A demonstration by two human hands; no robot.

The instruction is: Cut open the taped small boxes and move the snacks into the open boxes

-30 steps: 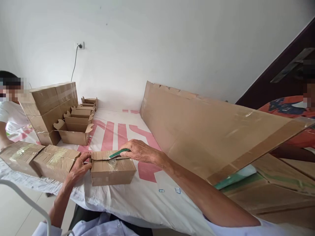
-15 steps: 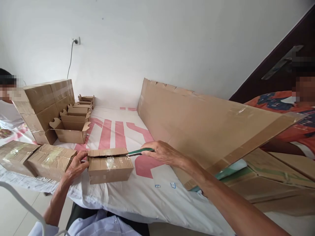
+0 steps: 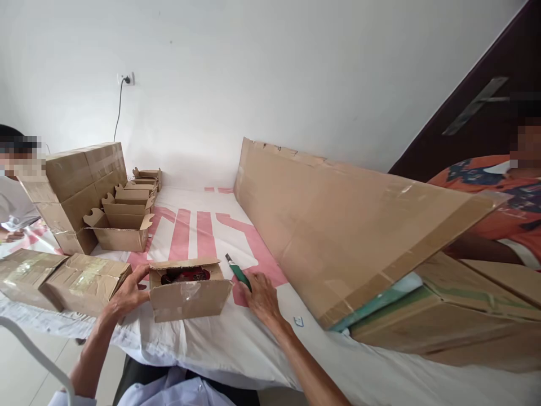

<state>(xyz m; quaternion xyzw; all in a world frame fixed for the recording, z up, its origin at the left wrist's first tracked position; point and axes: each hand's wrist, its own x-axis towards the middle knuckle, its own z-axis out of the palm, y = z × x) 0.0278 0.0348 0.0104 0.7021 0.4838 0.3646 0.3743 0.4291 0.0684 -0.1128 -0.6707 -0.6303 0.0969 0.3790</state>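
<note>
Two bare hands are in my head view, one at each end of an opened cardboard box (image 3: 188, 301) that stands upright near the front edge of the cloth-covered table (image 3: 181, 347). Inside, a dark red item (image 3: 195, 274) shows between the raised flaps; I cannot identify it.

Left hand (image 3: 129, 290): thumb and fingers apart, touching the box's left end, just beside a taped box (image 3: 87, 282). I cannot tell whether it pinches the cardboard. Right hand (image 3: 262, 296): palm down, fingers on the rear of a green-handled cutter (image 3: 239, 274), which points away from the wearer. Whether they are closed on it or loosening, I cannot tell.

Hazards, in my judgement: the cutter's metal end is the first concern. I cannot make out how much blade is exposed; if any is, an absent-minded reach across the cloth could nick a finger, and a pass over the opening could score the red item. Second, a hard pull on a flap could tip the box should the left hand bear on it too lightly. Third, pushing leftward could trap fingers against the taped box.
</note>
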